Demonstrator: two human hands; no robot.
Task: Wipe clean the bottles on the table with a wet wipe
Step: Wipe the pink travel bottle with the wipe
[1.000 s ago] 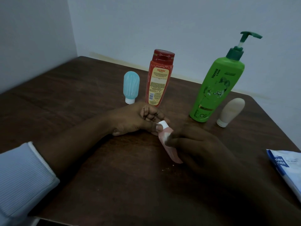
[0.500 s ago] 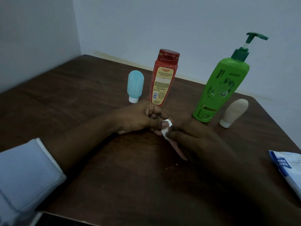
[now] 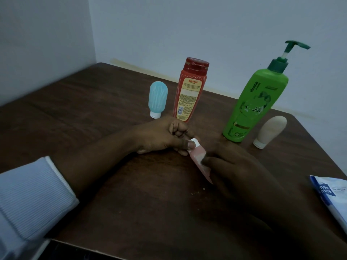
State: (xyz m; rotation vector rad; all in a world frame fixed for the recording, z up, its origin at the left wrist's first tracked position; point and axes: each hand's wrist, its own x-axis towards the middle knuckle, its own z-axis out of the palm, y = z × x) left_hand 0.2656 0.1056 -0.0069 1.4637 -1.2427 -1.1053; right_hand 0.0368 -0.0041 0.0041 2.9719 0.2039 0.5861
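A small pink bottle (image 3: 198, 153) with a white cap lies tilted on the brown table (image 3: 131, 203), near its middle. My left hand (image 3: 161, 137) pinches it at the cap end. My right hand (image 3: 231, 166) covers its lower half, fingertips pressing a white wet wipe (image 3: 201, 160) against it; only a scrap of the wipe shows. Behind stand a small blue bottle (image 3: 158, 99) on its cap, a red bottle (image 3: 189, 91), a green pump bottle (image 3: 251, 106) and a beige bottle (image 3: 270, 131) on its cap.
A blue and white pack of wipes (image 3: 332, 196) lies at the table's right edge. A few crumbs (image 3: 197, 192) sit on the table in front of my hands. Walls close in on the left and at the back.
My right fingers have slid down the pink bottle since half a second ago, so more of its pink side shows. My left hand keeps its hold on the cap end.
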